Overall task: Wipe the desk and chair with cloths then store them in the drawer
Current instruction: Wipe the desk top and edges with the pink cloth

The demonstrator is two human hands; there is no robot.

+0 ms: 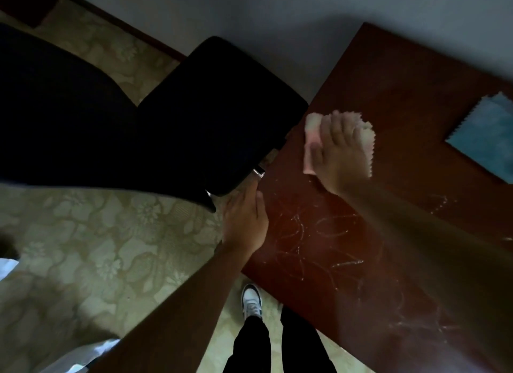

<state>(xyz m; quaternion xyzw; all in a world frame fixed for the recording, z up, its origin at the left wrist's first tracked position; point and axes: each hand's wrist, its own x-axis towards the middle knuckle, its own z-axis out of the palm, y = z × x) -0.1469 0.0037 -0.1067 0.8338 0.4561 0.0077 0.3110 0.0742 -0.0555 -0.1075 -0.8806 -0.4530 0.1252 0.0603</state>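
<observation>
Currently, the right hand presses spread fingers flat on the pink cloth near the worktop's left edge, chalky smears lying nearer the person, while the left hand, fingers together, rests at that edge beside the chair.

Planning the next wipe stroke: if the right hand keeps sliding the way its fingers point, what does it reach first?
Bare desk, then its far edge by the wall. The right hand presses the pink cloth; the blue cloth lies off to the side.
</observation>
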